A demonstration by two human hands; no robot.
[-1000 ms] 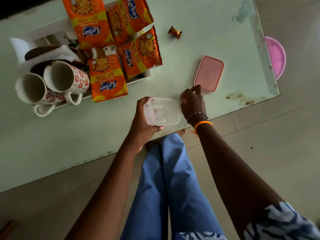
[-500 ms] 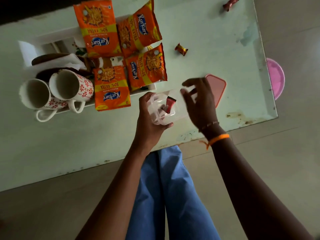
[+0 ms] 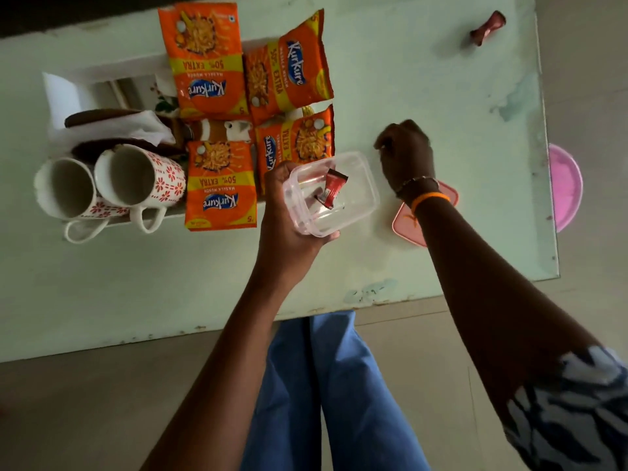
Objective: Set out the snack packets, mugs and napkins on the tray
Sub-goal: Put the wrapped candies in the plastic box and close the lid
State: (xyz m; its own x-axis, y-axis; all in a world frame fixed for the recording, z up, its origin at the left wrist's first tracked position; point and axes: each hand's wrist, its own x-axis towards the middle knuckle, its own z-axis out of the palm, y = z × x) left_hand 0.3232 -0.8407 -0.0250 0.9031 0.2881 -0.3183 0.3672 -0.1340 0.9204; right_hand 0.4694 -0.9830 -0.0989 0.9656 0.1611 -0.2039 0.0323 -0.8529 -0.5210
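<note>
Snack packets [image 3: 221, 185], four orange ones, lie on a white tray [image 3: 64, 93] at the far left of the pale green worktop [image 3: 136, 283], beside two floral mugs [image 3: 142, 175] tipped on their sides and a white napkin [image 3: 136, 125] behind them. A person's left hand [image 3: 285, 212] grips a clear plastic container [image 3: 334, 193] above the worktop, fingers wrapped round its near end; a red wrapped sweet [image 3: 332, 192] sits inside. The right hand [image 3: 406, 153] is curled into a loose fist just beyond the container; whether it holds anything cannot be told. A pink lid [image 3: 407, 226] lies under that wrist, and another wrapped sweet [image 3: 487, 28] rests near the far right corner.
</note>
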